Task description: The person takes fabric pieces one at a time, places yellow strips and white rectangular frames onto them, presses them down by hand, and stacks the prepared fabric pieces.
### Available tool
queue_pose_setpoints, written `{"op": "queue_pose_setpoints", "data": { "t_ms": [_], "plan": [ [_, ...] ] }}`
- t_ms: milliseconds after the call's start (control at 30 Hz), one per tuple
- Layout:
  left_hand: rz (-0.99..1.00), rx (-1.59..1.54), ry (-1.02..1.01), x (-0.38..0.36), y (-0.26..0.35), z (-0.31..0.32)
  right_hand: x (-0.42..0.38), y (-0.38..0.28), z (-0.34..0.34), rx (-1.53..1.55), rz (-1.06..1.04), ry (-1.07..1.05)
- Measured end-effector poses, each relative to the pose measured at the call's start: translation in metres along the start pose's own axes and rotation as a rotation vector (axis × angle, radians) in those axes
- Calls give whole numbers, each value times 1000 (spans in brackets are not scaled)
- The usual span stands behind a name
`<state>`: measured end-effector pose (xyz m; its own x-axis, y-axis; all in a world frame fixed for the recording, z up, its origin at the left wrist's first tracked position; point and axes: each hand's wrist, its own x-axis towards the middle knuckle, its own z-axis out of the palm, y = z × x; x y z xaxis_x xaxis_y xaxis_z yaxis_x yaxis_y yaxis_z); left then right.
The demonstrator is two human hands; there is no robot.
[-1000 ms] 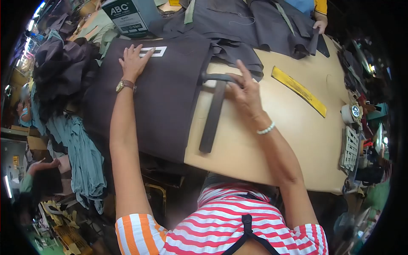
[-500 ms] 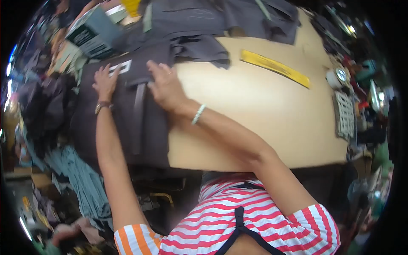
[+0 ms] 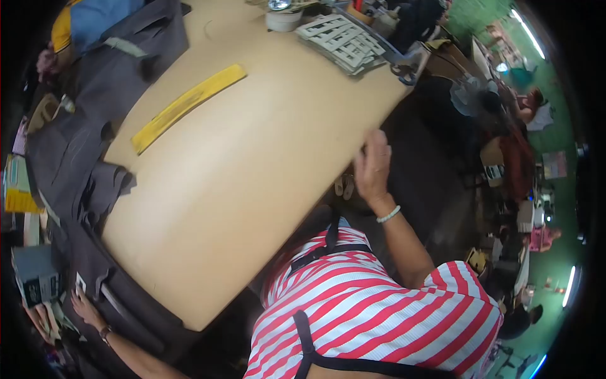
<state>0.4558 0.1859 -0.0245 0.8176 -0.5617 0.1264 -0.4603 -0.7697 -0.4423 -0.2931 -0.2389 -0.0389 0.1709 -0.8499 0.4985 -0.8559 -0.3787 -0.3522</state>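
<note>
My left hand [image 3: 87, 309] lies on dark cloth [image 3: 136, 319] at the lower left, fingers stretched out beside a small white piece [image 3: 79, 282]. A narrow dark strip [image 3: 117, 302] runs along this cloth, to the right of the hand. My right hand [image 3: 374, 165] hangs in the air just off the table's near edge, holding nothing that I can see. Its fingers are extended and slightly blurred. The closest surface to it is the bare wooden tabletop [image 3: 252, 158].
A yellow ruler [image 3: 189, 107] lies on the table, with more dark cloth [image 3: 120, 76] at the left. Toward the far right corner are white cut-out stencils [image 3: 344, 44], a round white container [image 3: 284, 21] and scissors [image 3: 404, 74]. A box [image 3: 38, 278] stands at left.
The view has swung to the right. My right hand has left the dark cloth and moved right, past the table edge. My left hand stays on the cloth near the white piece.
</note>
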Motion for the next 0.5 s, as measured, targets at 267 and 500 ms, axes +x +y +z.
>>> {"op": "queue_pose_setpoints", "data": {
  "t_ms": [267, 500],
  "plan": [
    [-124, -314, 93, 2, 0, 4, -31, 153, 64, -221, 432, 27],
    [-42, -344, 112, 10, -19, 27, -17, 170, 63, -121, 449, 140]
  ]
}}
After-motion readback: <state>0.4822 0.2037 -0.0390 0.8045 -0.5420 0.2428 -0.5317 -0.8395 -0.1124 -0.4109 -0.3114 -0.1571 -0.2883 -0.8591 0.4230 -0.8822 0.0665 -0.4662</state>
